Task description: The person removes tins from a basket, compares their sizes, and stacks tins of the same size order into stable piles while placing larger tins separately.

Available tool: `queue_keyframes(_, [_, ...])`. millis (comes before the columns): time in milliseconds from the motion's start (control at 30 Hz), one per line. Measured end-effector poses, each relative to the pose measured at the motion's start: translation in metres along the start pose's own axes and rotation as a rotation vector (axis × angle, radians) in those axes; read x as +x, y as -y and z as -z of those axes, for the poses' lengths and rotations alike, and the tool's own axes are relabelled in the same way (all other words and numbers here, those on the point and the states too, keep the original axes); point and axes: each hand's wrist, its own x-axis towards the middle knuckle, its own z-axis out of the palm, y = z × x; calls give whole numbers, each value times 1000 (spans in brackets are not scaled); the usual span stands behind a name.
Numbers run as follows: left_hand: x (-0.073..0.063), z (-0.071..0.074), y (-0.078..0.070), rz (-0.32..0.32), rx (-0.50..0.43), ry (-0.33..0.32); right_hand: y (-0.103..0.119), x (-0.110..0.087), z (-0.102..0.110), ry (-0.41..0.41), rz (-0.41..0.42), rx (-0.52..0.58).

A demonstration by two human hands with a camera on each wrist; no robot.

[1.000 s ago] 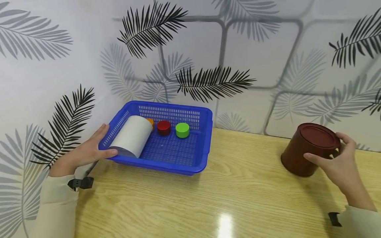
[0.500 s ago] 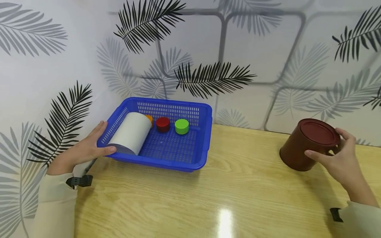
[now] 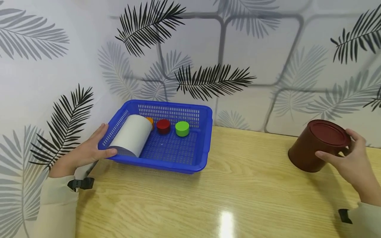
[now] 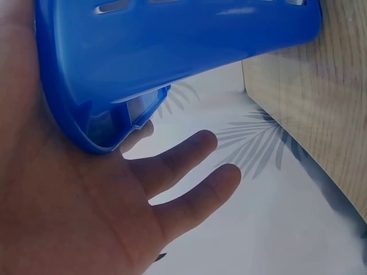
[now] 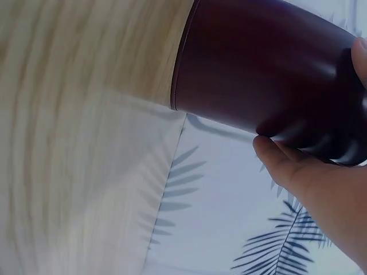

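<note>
In the head view, my left hand (image 3: 84, 152) rests at the near left corner of a blue plastic basket (image 3: 202, 165). Its thumb lies along the rim; the left wrist view shows the other fingers (image 4: 195, 203) extended loosely beyond the basket wall. A white cylinder (image 3: 132, 134) lies inside the basket, along with small red (image 3: 163, 126), green (image 3: 182, 129) and partly hidden orange (image 3: 149, 123) round pieces. At the right, my right hand (image 3: 351, 162) grips a dark red-brown container (image 3: 312, 148) with a recessed round top. Its base is at the tabletop; I cannot tell whether it touches.
A pale wood-grain table (image 3: 244, 185) spreads between the basket and the container. Behind it stands a wall (image 3: 253, 56) with a leaf print, close to the basket's far side. Another wall rises at the left.
My right hand has shifted the dark red-brown container slightly to the right. My left hand stays at the basket corner, and the basket's contents have not moved.
</note>
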Motion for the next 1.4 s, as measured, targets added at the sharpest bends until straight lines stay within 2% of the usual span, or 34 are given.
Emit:
queue_keyframes(267, [1,-2,-1,-5,15,11,-6,-3,7,-2,-25,-25])
queue_keyframes(433, [4,-4,-3,-5,7,21,-2,-8,12,27,-76,-71])
queue_keyframes(500, [4,-6,-3,-2,6,22,2,-12,14,13,-72,-91])
queue_keyframes(567, [5,-7,-2,-1,2,23,10,-15,15,-40,-52,-124])
queue_keyframes(633, [5,-8,-1,-3,-1,26,20,-18,14,-129,-26,-163])
queue_keyframes(767, [5,-8,0,-6,11,32,53,-26,5,-293,-38,-183])
queue_keyframes(800, [5,-8,-1,-7,14,30,62,-27,1,-315,-44,-165])
queue_keyframes(867, [5,-6,-1,-5,21,26,81,-29,-8,-360,-4,-109])
queue_keyframes(967, [5,-4,-1,-3,25,19,107,-27,-26,-376,131,-5])
queue_keyframes(1033, [5,-3,-1,3,25,19,122,-22,-39,-345,240,66])
queue_keyframes(1133, [4,-1,0,3,17,18,141,-15,-56,-216,327,124])
queue_keyframes(1233, [2,0,0,2,8,19,157,-6,-74,-83,371,119])
queue_keyframes(1400, [0,0,-1,3,-2,20,182,7,-101,86,370,68])
